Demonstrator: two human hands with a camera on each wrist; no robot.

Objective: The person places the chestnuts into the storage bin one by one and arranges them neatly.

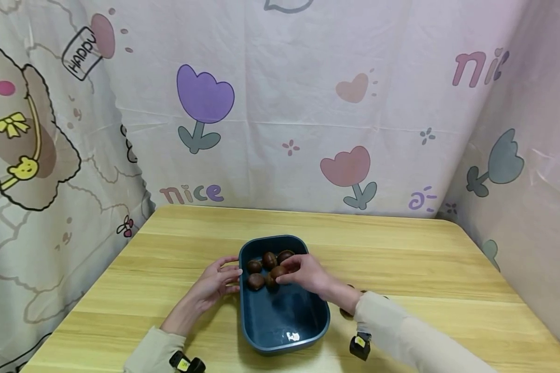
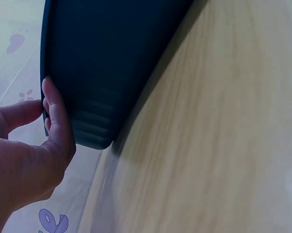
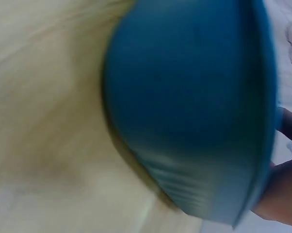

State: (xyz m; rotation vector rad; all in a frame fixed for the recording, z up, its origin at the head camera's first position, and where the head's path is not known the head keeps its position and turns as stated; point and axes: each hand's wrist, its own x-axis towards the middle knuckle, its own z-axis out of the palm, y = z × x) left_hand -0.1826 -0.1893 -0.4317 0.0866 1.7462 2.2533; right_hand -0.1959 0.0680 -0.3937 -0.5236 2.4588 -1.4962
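Observation:
A dark blue rectangular box (image 1: 284, 321) stands on the table, with several glossy brown chestnuts (image 1: 255, 281) gathered in its far half. My right hand (image 1: 308, 274) reaches over the box's right rim, thumb and fingers around one chestnut (image 1: 278, 272) just above the others. On the opposite side, my left hand (image 1: 213, 282) rests its fingertips against the outer left wall and rim. The left wrist view shows its extended fingers (image 2: 58, 116) touching the wall. In the blurred right wrist view, the box wall hides most of the right hand (image 3: 282, 189).
More brown chestnuts (image 1: 347, 313) lie on the table right of the box, partly hidden under the right forearm. The wood-grain table (image 1: 401, 254) meets a printed curtain (image 1: 270, 171) at its back edge. Curtains also hang along both sides.

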